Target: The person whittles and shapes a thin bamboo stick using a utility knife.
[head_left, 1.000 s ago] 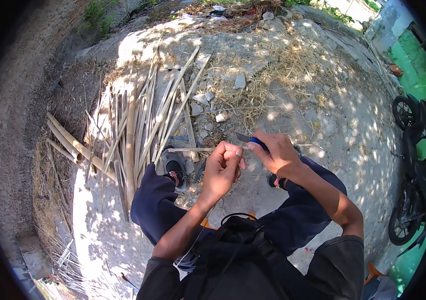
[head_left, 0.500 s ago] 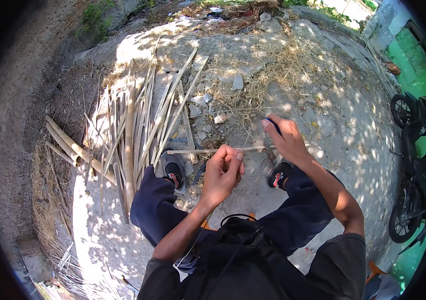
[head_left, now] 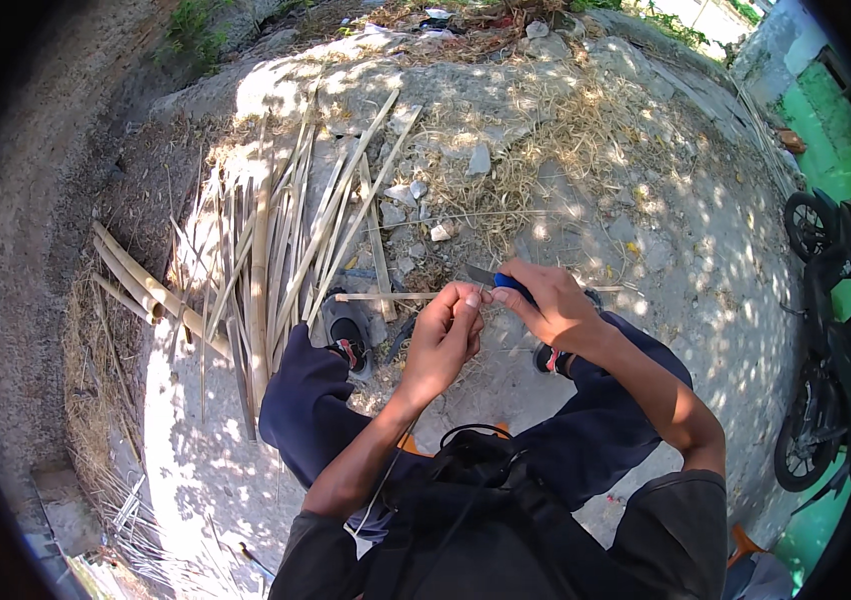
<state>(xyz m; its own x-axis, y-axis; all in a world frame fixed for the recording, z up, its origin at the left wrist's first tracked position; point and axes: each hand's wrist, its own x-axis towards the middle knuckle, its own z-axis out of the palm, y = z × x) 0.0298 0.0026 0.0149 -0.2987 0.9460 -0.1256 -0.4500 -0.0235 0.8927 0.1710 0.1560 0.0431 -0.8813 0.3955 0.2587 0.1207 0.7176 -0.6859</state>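
My right hand (head_left: 558, 308) is closed round the blue handle (head_left: 516, 287) of a knife, whose short grey blade (head_left: 480, 273) points left. The blade lies just above the fingertips of my left hand (head_left: 443, 338). Those fingers pinch a thin bamboo strip (head_left: 405, 438), and its tail hangs down past my left forearm. Fingertips of both hands nearly meet, so the strip between them is mostly hidden. Behind the hands, a flatter bamboo slat (head_left: 386, 297) lies crosswise near my shoes.
Many split bamboo slats (head_left: 291, 230) lie in a pile at left, beside thicker bamboo poles (head_left: 161, 295). Stones (head_left: 480, 160) and dry shavings (head_left: 536, 150) are scattered ahead. My shoes (head_left: 348, 345) stand either side. A motorcycle (head_left: 826, 330) stands at the right by a green wall (head_left: 850, 150).
My right hand with the knife has come down and left, close to my left hand. The left hand has shifted only slightly and still pinches the strip.
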